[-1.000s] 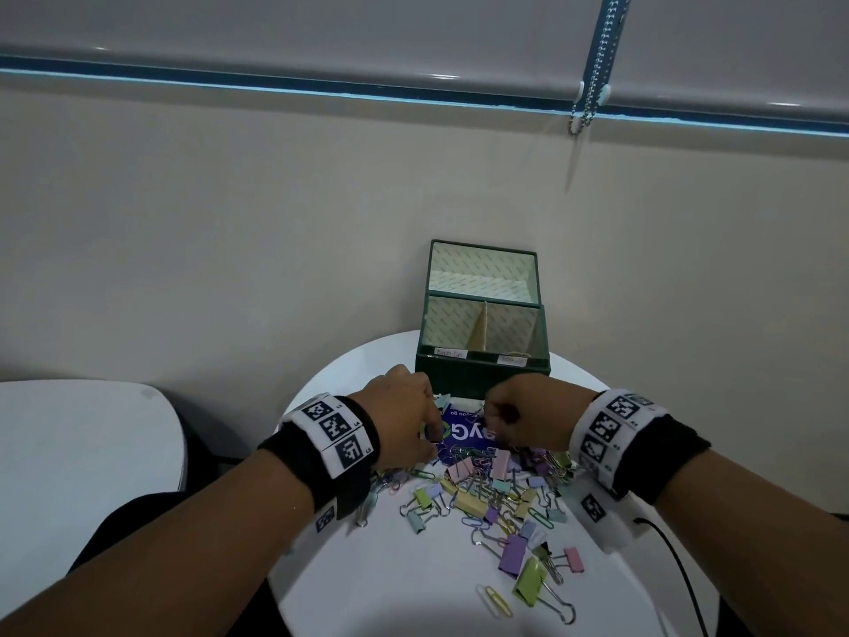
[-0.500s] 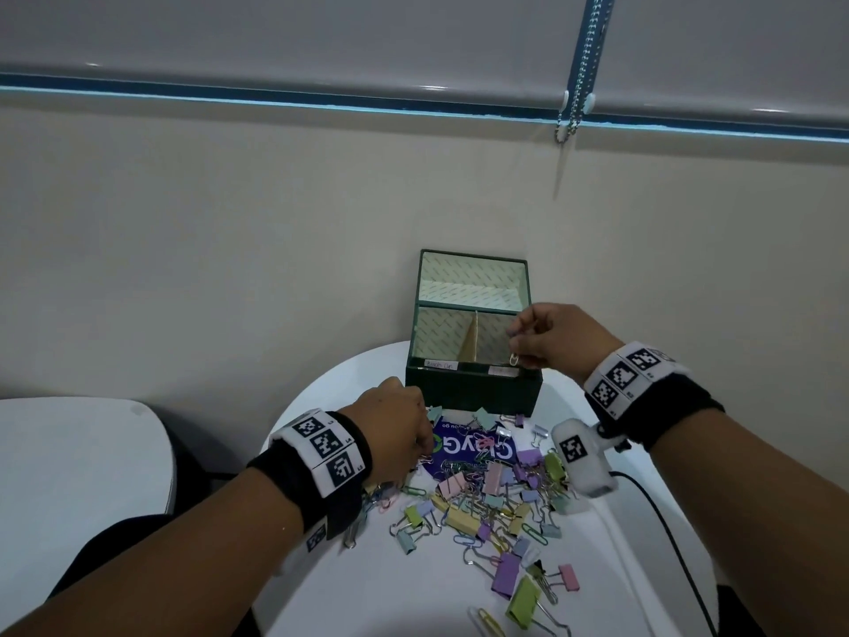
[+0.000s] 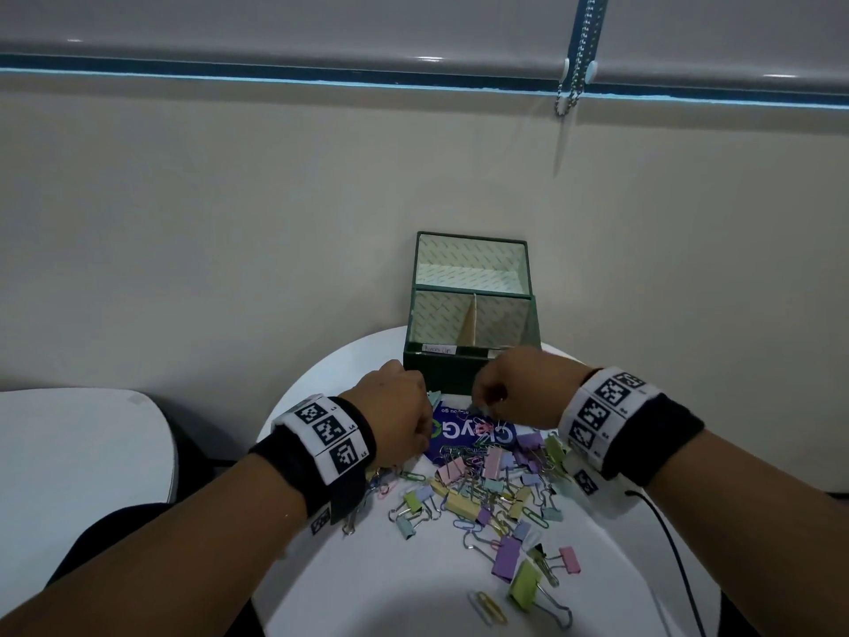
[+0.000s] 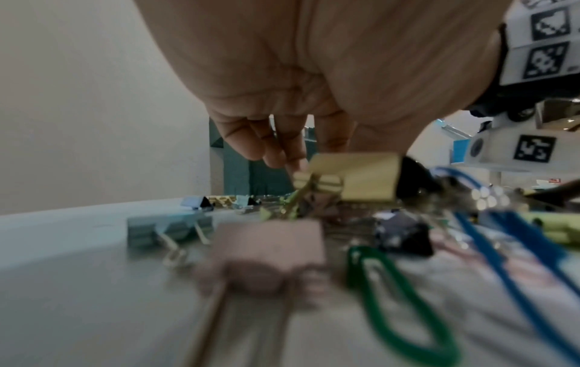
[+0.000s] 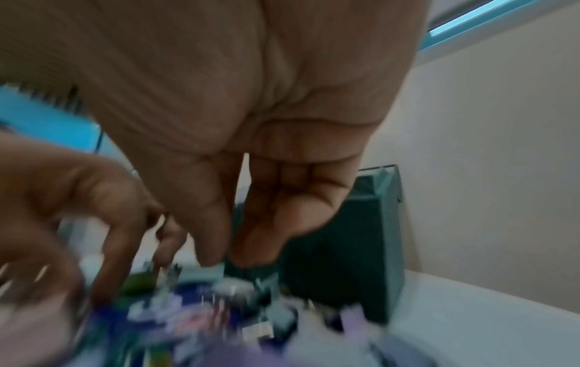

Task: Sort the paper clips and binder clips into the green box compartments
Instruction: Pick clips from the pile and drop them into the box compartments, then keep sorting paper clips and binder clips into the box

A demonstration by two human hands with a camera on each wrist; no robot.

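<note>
The green box (image 3: 468, 370) stands open at the table's far edge, a divider splitting it into two compartments. A heap of pastel binder clips and coloured paper clips (image 3: 496, 494) lies in front of it, partly on a blue printed card (image 3: 464, 434). My left hand (image 3: 413, 425) rests on the heap's left side. In the left wrist view its fingers (image 4: 282, 154) point down behind a yellow binder clip (image 4: 354, 178). My right hand (image 3: 482, 406) hovers at the card's far edge, just in front of the box. In the blurred right wrist view its fingertips (image 5: 213, 248) reach down to the clips.
The clips lie on a round white table (image 3: 367, 581), with loose ones near its front edge (image 3: 528, 586). A second white table (image 3: 69, 452) stands to the left. A black cable (image 3: 666, 535) runs along my right forearm. The wall is close behind the box.
Half a second ago my right hand was up at the box's right compartment with a small clip. It has come back down to the heap. My left hand stayed on the pile.
</note>
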